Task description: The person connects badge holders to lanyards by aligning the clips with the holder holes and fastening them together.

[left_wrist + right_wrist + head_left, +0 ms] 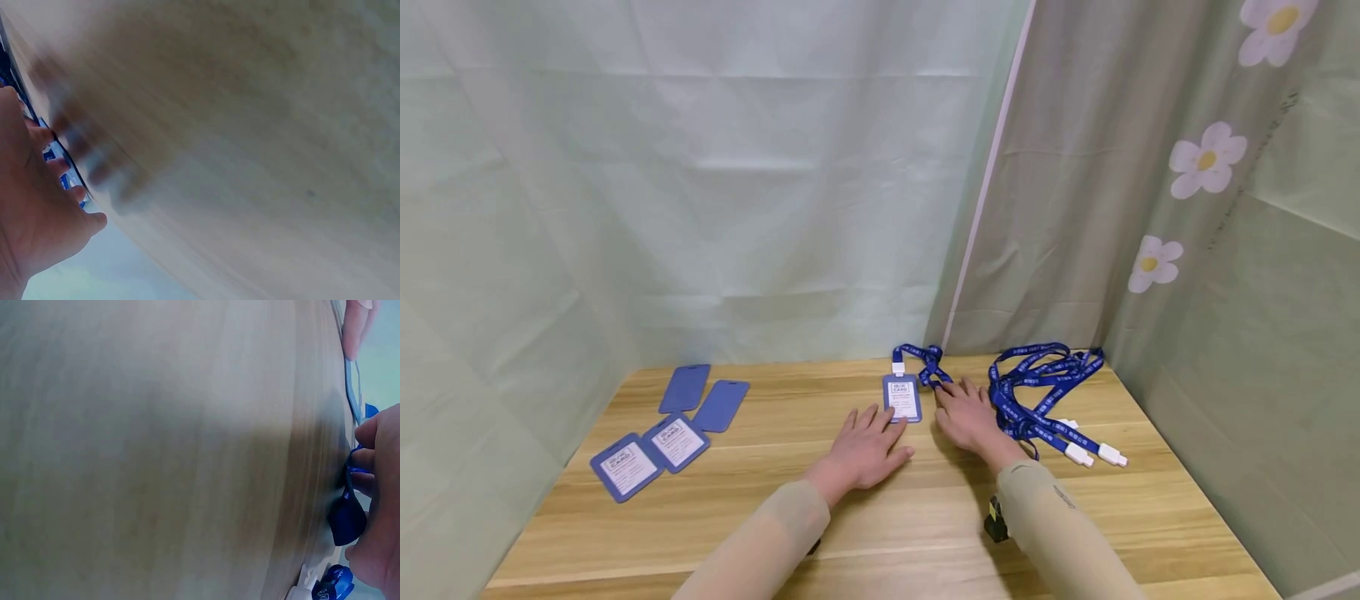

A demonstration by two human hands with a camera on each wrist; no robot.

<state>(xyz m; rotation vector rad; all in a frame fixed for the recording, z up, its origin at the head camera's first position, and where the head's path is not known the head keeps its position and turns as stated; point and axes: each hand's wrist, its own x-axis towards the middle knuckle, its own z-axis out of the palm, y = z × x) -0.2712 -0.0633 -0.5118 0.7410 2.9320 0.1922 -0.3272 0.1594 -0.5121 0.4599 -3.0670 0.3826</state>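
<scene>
A blue badge holder (902,397) with a white printed card lies near the table's back edge. Its white clip (898,367) joins it to a blue lanyard (931,360), which is folded up behind and to the right. My left hand (867,447) lies palm down with fingers spread, fingertips at the holder's lower left edge. My right hand (968,414) is to the right of the holder, its fingers extended and its fingertips on the folded lanyard. In the right wrist view, a dark blue strap loop (347,520) shows beneath that hand's fingers.
Several more blue lanyards (1037,392) with white clips (1078,454) are heaped to the right, close beside the right hand. On the left lie two badge holders with cards (627,468) and two plain blue ones (721,406). Curtains (820,183) hang around the wooden table (880,558).
</scene>
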